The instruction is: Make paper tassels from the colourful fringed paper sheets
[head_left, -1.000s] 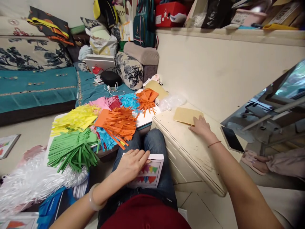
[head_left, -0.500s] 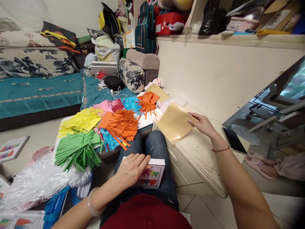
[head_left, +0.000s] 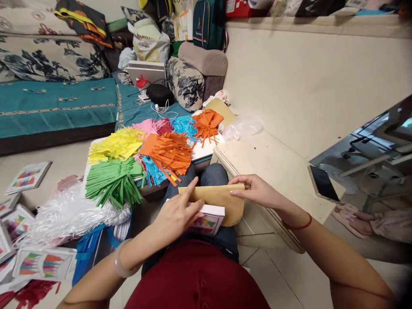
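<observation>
From where I stand, right of centre, a cream wooden cabinet top [head_left: 277,171] carries a flat black phone [head_left: 323,183] and a crumpled clear plastic bag [head_left: 243,128]. Left of centre, a flat white board [head_left: 206,150] bears a green fringed paper bundle [head_left: 112,178] and a yellow fringed paper bundle [head_left: 116,146]. Upper left, a teal cloth-covered sofa seat [head_left: 58,109] holds a rounded black case [head_left: 160,94].

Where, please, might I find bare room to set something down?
The cream cabinet top has a broad bare patch between the clear plastic bag, wall, phone and right hand. The white board under the fringed paper is crowded, as is the lap, with held brown paper and white packet.
</observation>
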Tool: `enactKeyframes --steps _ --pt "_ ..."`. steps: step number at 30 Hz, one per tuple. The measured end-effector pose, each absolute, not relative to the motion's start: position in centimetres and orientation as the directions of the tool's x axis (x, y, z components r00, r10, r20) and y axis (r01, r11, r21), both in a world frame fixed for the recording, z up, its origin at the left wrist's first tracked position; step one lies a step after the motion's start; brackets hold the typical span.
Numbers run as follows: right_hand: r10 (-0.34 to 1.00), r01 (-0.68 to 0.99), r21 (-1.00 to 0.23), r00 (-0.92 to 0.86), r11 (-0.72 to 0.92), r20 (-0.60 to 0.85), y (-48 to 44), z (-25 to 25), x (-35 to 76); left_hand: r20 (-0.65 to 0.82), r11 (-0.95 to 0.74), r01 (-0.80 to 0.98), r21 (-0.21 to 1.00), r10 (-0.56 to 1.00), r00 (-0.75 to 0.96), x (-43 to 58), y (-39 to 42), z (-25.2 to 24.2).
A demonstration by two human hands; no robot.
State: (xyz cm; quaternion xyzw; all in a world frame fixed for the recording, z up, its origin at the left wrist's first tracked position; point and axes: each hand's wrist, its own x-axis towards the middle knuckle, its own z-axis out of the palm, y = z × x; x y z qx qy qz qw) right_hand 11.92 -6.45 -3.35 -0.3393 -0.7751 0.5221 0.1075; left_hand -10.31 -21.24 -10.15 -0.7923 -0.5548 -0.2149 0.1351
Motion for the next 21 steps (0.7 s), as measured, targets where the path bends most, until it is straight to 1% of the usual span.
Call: enactKeyframes --steps 2,3,5,7,9,13,15,18,21 --pt "0.655 0.38 -0.906 -0.735 0.185 -0.174 -6.8 -4.1 11.9 0.443 -0.366 0.927 0.082 0.847 0.295 -10.6 -21.1 -9.7" --pt "0.679 0.357 -0.915 -0.721 0.19 -0.14 -7.1 -4.5 11.9 0.415 -0.378 0.919 0.114 0.858 0.301 -10.7 -20.9 -9.4" --pt "0.735 0.316 -0.915 -0.677 0.25 -0.033 -7.7 -5.1 11.9 0.351 -0.393 0.901 0.182 0.882 0.314 -10.9 -20.4 -9.0" --pt "0.764 0.308 -0.89 -0.641 0.336 0.067 -8.0 -5.6 12.1 0.286 -0.399 0.886 0.238 0.9 0.329 -11.2 -20.0 -8.6" --pt "0.739 0.336 -0.84 -0.665 0.425 0.107 -8.2 -5.6 12.5 0.229 -0.392 0.877 0.278 0.914 0.336 -11.4 -19.8 -8.2" --pt "0.594 0.347 -0.698 -0.793 0.627 0.139 -8.3 -5.1 13.1 0.154 -0.368 0.866 0.339 0.929 0.335 -11.8 -19.6 -7.7" --pt "0.537 0.338 -0.633 -0.83 0.697 0.148 -8.6 -5.1 13.1 0.141 -0.378 0.853 0.361 0.926 0.351 -11.8 -19.6 -7.5" --pt "0.496 0.332 -0.596 -0.858 0.731 0.131 -9.0 -5.6 12.8 0.136 -0.399 0.836 0.376 0.916 0.376 -11.8 -19.5 -7.3" --pt "0.567 0.376 -0.626 -0.813 0.683 0.13 -8.9 -5.8 12.6 0.133 -0.406 0.828 0.386 0.913 0.386 -11.9 -19.3 -7.1"
